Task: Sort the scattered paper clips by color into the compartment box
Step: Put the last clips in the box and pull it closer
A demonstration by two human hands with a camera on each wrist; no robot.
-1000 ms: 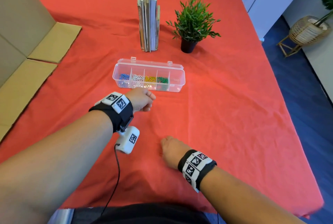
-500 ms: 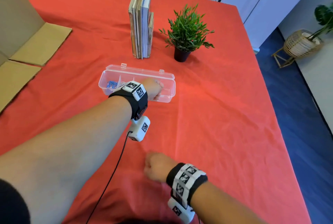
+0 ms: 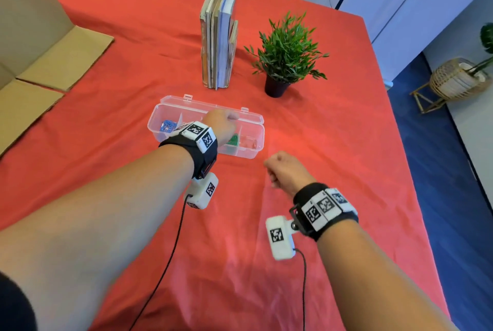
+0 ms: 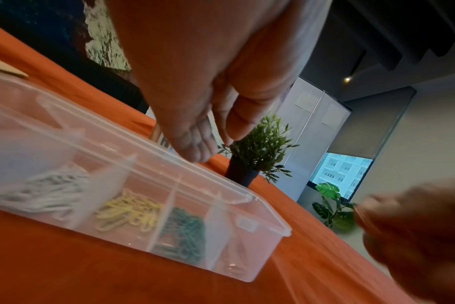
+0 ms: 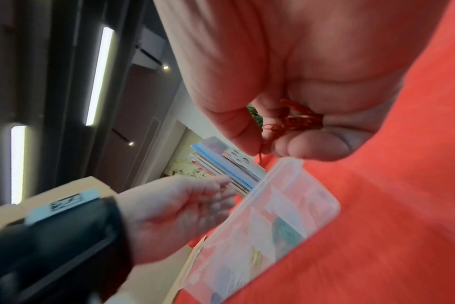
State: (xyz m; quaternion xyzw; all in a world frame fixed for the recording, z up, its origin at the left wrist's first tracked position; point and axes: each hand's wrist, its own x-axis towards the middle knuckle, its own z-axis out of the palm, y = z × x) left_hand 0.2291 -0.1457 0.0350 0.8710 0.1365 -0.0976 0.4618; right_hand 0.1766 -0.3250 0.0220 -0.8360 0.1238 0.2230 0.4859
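Observation:
The clear compartment box (image 3: 241,154) lies open on the red cloth, with blue clips (image 3: 167,126) at its left end. The left wrist view shows white (image 4: 39,191), yellow (image 4: 127,211) and green clips (image 4: 185,232), and a few red ones (image 4: 234,267) in the right end cell. My left hand (image 3: 221,122) hovers over the box's middle, fingers (image 4: 195,148) straight at the far rim, holding nothing. My right hand (image 3: 285,170) is a fist just right of the box. It grips a bunch of red paper clips (image 5: 296,119).
Upright books (image 3: 218,37) and a small potted plant (image 3: 285,56) stand behind the box. Cardboard flaps (image 3: 61,64) lie at the far left. The table's right edge (image 3: 394,144) drops to a blue floor with a wicker basket (image 3: 458,80).
My left hand has gone from the cloth in front of the box to above it. My right hand has risen from the near cloth toward the box's right end.

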